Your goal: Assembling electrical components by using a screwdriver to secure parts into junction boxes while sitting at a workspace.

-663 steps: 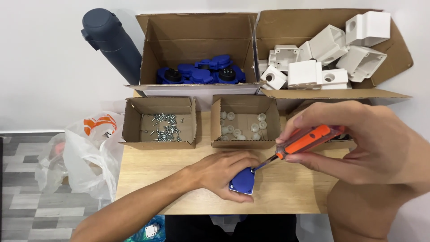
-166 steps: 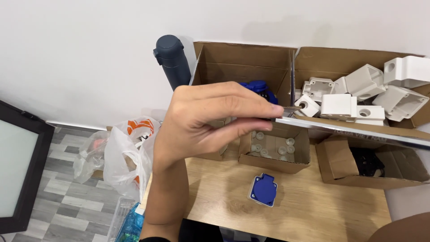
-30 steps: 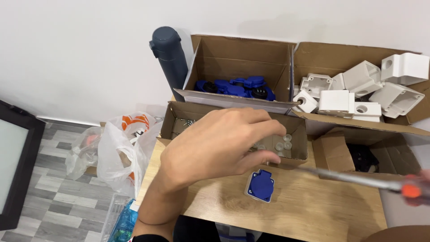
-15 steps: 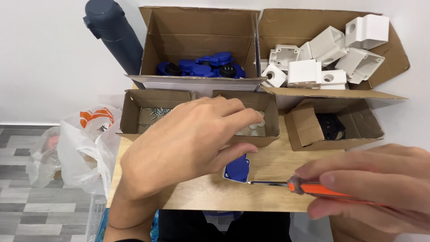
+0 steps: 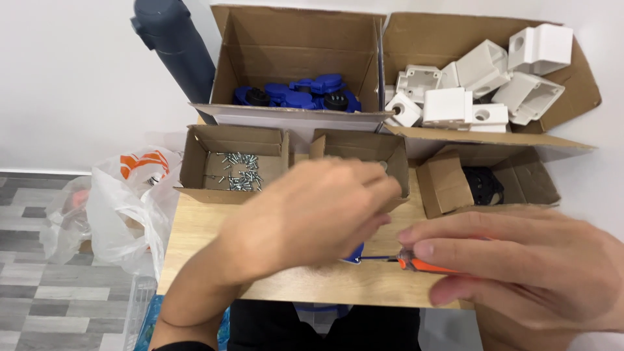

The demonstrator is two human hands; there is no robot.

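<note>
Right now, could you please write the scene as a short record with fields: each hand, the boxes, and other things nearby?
left hand: covers a blue part on the wooden table
right hand: holds an orange-handled screwdriver, tip toward the blue part
small boxes: screws; one mostly hidden; black parts
large boxes: blue parts; white housings
other: dark bottle, plastic bag
</note>
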